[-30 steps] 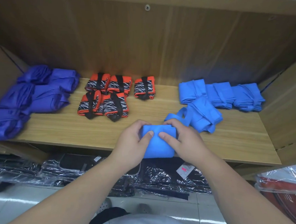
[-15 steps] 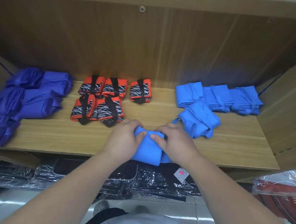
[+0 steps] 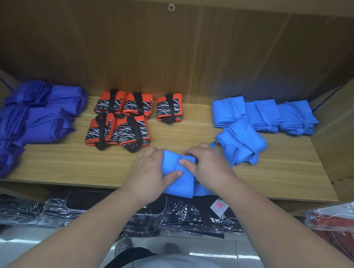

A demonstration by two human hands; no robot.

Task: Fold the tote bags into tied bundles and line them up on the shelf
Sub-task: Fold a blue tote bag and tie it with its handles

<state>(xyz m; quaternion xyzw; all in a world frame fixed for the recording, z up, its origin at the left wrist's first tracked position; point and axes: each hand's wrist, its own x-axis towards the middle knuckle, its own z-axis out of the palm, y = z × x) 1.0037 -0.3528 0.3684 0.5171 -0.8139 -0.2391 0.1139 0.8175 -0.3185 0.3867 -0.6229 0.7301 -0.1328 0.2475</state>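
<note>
Clamping fingers (image 3: 187, 163) on a light blue fabric tote bag (image 3: 177, 183) at six o'clock, left hand (image 3: 149, 171) and right hand (image 3: 209, 167) fold it. Tying seems left; tied fabric bundles (image 3: 262, 116) line twelve o'clock.

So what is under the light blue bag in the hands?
The light blue bag lies on the wooden shelf, its near end overhanging the front edge above plastic-wrapped dark goods. The left hand and right hand grip it; the board directly beneath is covered.
</note>
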